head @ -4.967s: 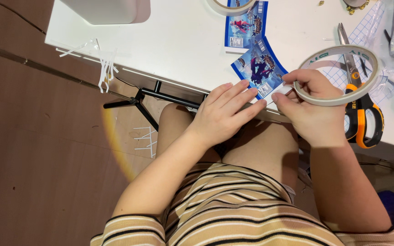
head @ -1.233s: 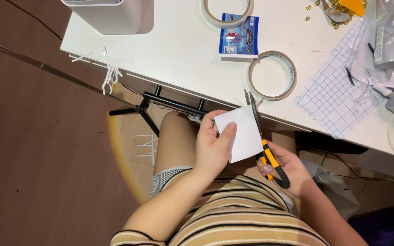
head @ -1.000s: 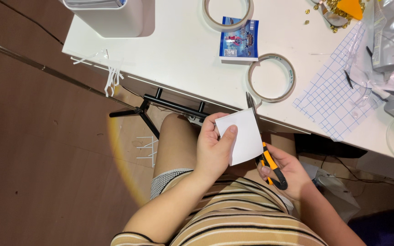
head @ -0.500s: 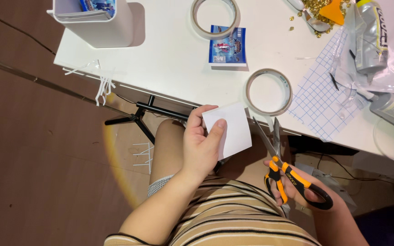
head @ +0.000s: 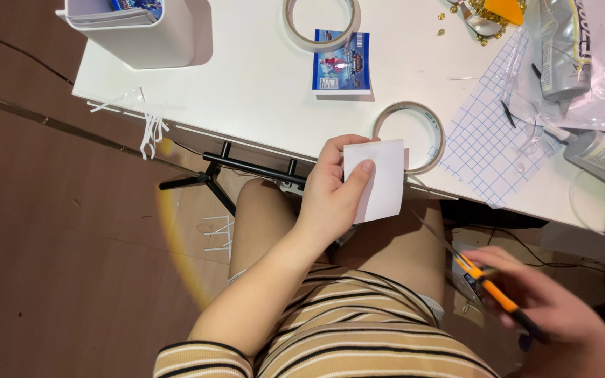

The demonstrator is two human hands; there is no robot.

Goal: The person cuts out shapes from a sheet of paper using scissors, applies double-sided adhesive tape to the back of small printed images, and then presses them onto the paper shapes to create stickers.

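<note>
While left hand (head: pixel 327 199) fingers pinch white card (head: pixel 374 180) | right hand (head: pixel 554 315) grips scissors (head: pixel 488 287) | white bin (head: pixel 134 31) holds blue packets

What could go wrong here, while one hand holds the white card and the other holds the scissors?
1. The orange-handled scissors in the right hand look blurred, with the blades low beside the bare thigh; they might nick it.
2. The left hand pinches the white square card at one edge only, so it may slip or bend.
3. The clear tape ring lies at the white table's edge, just behind the card, and could be knocked off.
</note>
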